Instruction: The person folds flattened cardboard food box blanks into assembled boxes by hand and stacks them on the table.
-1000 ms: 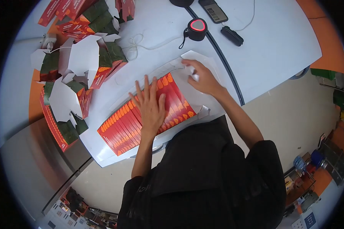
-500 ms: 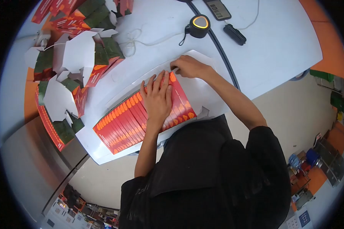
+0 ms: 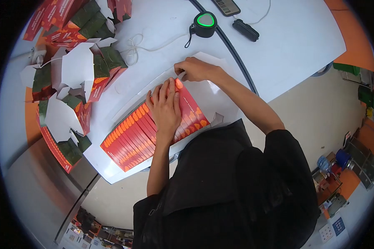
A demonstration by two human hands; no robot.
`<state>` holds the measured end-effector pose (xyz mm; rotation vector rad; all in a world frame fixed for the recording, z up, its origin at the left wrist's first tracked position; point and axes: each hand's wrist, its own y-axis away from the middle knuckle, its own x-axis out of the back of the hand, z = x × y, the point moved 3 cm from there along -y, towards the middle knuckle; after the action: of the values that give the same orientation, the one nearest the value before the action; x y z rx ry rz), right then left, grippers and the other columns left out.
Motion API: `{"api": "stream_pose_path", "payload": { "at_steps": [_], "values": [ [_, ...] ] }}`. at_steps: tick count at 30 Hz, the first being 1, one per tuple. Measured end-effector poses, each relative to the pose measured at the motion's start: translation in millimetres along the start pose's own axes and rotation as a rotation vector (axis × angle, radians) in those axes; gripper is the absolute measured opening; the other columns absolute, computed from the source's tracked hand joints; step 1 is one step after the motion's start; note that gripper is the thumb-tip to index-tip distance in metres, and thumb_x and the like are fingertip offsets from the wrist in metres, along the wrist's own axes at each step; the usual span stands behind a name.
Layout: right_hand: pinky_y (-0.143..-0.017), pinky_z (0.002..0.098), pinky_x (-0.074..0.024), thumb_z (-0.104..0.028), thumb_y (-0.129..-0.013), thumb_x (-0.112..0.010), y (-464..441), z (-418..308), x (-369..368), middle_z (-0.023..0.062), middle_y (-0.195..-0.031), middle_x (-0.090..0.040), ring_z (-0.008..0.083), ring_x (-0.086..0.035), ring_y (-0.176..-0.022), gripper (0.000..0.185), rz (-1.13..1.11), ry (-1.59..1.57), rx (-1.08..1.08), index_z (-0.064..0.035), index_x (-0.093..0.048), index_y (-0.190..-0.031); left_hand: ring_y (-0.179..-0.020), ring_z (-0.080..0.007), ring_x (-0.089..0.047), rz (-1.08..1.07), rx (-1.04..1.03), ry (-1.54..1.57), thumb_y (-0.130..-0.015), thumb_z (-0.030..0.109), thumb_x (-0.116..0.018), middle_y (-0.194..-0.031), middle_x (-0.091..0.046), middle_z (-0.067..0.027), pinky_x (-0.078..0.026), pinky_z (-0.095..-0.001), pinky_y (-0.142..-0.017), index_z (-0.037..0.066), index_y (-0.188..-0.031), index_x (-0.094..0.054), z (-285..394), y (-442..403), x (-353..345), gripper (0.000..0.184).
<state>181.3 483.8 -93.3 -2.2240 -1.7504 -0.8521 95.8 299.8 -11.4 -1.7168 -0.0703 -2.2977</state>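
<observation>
A tight row of slim red-and-orange printed packs [image 3: 129, 139] lies on a white paperboard sheet [image 3: 220, 99] on the table. My left hand [image 3: 165, 110] rests flat across the top of the row towards its right end, its fingers stretched out. At the far right corner of the row, my right hand [image 3: 191, 69] is closed in a pinch on a pale paperboard flap [image 3: 181, 75]. Its fingertips are partly hidden. A small cut tab [image 3: 217, 119] of the sheet sticks up by the near right corner.
Red bundles with white flaps and dark green ends [image 3: 77, 66] pile up on the left. Farther back are a round black device [image 3: 205, 24] with a green light, a black cable [image 3: 237, 54], a white cord [image 3: 133, 50] and a black oblong case [image 3: 245, 30].
The round device's light has turned from yellow to green. The view has shifted slightly. My left hand stays on the row, and my right hand remains at the same corner with more flap showing.
</observation>
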Motion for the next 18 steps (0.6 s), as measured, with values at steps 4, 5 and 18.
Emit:
{"api": "stream_pose_path", "payload": {
  "at_steps": [4,5,18],
  "values": [
    [-0.087,0.0488,-0.0536,0.000,-0.084,-0.077,-3.2,-2.5,-0.6,0.0213,-0.106,-0.072,0.0404,-0.068,-0.104,0.025,0.004,-0.100,0.034,-0.0016,-0.062,-0.104,-0.136,-0.0304,-0.050,-0.007,-0.014,-0.015,-0.107,0.024,-0.054,-0.145,-0.060,-0.0090,-0.026,-0.0537,-0.120,0.008,-0.152,-0.056,0.6,0.6,0.5,0.048],
    [-0.086,0.0480,-0.0537,0.001,-0.084,-0.076,-3.0,-3.1,-0.1,0.0212,-0.107,-0.072,0.0396,-0.068,-0.104,0.024,0.004,-0.125,0.043,-0.0013,-0.061,-0.103,-0.136,-0.0311,-0.050,-0.005,-0.025,-0.019,-0.108,0.025,-0.052,-0.145,-0.060,-0.0102,-0.027,-0.0530,-0.120,0.008,-0.153,-0.056,0.1,0.5,0.6,0.048],
    [-0.105,0.0450,-0.0505,0.001,-0.084,-0.073,33.3,-15.3,-34.4,0.0122,-0.125,-0.063,0.0348,-0.058,-0.123,0.051,0.614,-0.036,0.249,-0.0074,-0.059,-0.132,-0.133,-0.0306,-0.052,0.002,0.003,0.000,-0.108,0.024,-0.051,-0.145,-0.060,-0.0110,-0.030,-0.0482,-0.117,0.009,-0.154,-0.055,-2.8,-0.9,-1.4,0.048]
  ]
}}
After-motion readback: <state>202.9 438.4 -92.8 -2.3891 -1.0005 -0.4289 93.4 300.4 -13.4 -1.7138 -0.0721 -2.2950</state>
